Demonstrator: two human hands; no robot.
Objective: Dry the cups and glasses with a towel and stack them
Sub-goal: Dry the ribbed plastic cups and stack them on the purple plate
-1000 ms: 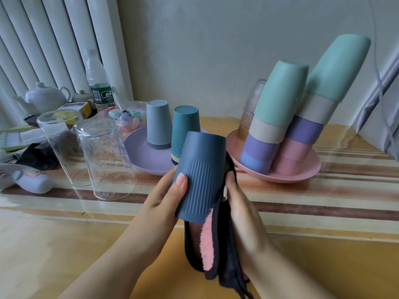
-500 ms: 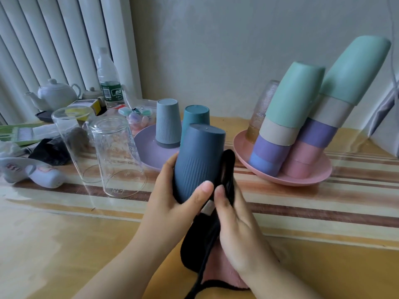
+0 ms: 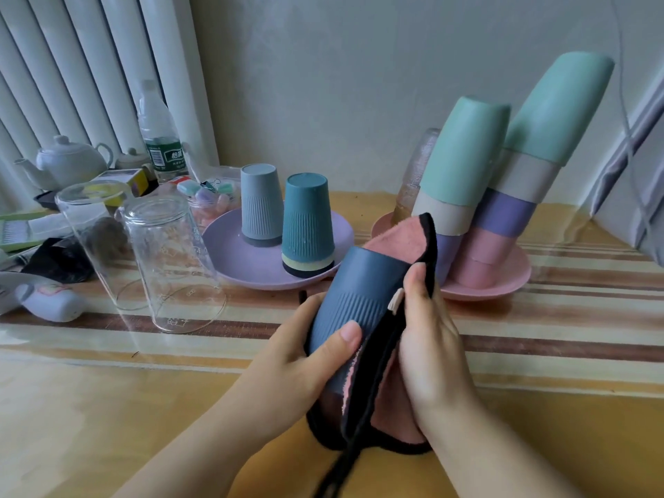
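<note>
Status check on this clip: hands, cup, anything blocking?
Left hand grips blue cup, bottom up. Right hand presses pink towel against it. Nothing in the way; purple plate stacks just behind.

A home, by every sign — a lived-in room rather than a shop or a lab. The surface is a wooden table under a clear cover with a striped cloth, pushed against a plain wall with vertical blinds at the left. Household odds and ends crowd its far side: a white teapot, a water bottle, a clear box of coloured clips. Plastic tumblers stand upside down on a lilac plate and a pink plate — everyday tableware beside two upturned glasses.
</note>
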